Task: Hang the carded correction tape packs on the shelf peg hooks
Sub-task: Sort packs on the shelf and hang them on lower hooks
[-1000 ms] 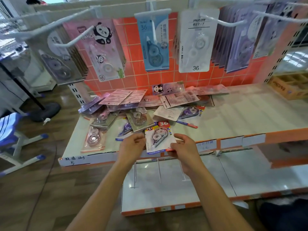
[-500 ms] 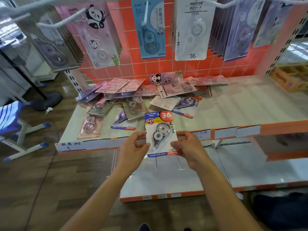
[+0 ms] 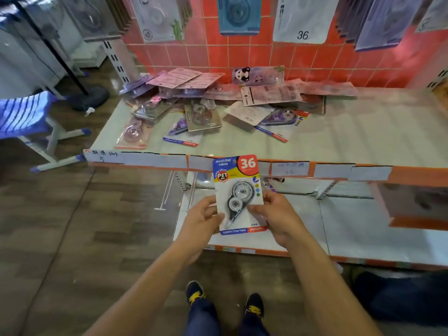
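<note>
Item: carded correction tape pack (image 3: 238, 195), blue-and-yellow card with a red "36" corner and a clear blister over a grey dispenser. Held upright, face to the camera, in front of the upper shelf's (image 3: 339, 139) front edge and above the lower shelf (image 3: 363, 229).

Left hand (image 3: 201, 221): fingers clamped on the pack's left edge, thumb on the front.

Right hand (image 3: 278, 219): fingers clamped on the right edge, thumb on the front by the blister.

Upper shelf, loose stock: heap of carded packs (image 3: 206, 103) lying flat and overlapping at the left and rear. One panda-printed pack (image 3: 257, 75) leans against the red tiled back panel (image 3: 194, 57).

Hung stock, top of frame: blue pack (image 3: 238, 15), white pack marked "36" (image 3: 303, 20), purple packs (image 3: 378, 23) to the right.

Fittings: white peg hooks (image 3: 166, 192) below the upper shelf's front edge, left of the held pack.

Surroundings: wooden floor (image 3: 60, 226), blue stool (image 3: 24, 115) at left, the person's dark shoes (image 3: 195, 291) below.
</note>
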The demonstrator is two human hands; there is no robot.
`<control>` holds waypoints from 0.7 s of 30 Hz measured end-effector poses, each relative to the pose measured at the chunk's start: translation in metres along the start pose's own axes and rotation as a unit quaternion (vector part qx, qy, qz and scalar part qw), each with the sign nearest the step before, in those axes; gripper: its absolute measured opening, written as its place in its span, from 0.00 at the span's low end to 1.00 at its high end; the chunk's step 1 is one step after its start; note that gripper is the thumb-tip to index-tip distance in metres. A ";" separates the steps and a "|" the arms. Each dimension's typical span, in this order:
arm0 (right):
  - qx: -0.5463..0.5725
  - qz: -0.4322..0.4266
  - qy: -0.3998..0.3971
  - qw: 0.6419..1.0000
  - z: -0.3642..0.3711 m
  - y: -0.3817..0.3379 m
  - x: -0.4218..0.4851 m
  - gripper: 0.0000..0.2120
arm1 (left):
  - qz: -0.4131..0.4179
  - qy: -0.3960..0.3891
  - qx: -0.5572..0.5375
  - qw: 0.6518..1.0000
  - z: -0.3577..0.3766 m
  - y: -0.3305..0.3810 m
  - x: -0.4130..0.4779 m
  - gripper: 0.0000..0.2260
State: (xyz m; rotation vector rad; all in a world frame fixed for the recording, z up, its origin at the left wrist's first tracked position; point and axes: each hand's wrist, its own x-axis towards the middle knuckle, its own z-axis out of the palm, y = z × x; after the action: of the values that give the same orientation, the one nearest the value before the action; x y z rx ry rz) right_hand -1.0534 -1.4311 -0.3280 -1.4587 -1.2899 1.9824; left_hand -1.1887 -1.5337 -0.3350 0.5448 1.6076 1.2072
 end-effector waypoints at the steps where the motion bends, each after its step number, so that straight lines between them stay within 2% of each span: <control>1: -0.007 0.000 -0.006 1.000 0.000 0.003 -0.001 0.11 | -0.007 0.003 -0.005 1.000 0.000 -0.005 -0.003 0.13; 6: -0.002 0.000 -0.018 1.000 0.008 0.015 -0.014 0.11 | -0.017 0.010 0.006 1.000 -0.013 -0.026 -0.019 0.12; 14: 0.050 -0.065 0.033 0.996 0.047 0.026 -0.041 0.04 | 0.003 -0.013 0.035 0.999 -0.057 -0.037 -0.047 0.12; 21: 0.055 -0.083 0.060 0.993 0.079 0.066 -0.059 0.07 | -0.010 -0.031 0.037 0.999 -0.092 -0.079 -0.073 0.07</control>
State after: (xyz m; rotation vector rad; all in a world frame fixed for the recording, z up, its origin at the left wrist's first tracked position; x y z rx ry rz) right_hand -1.0858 -1.5437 -0.3457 -1.3498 -1.1906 1.8010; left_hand -1.2270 -1.6637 -0.3738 0.6065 1.6067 1.1083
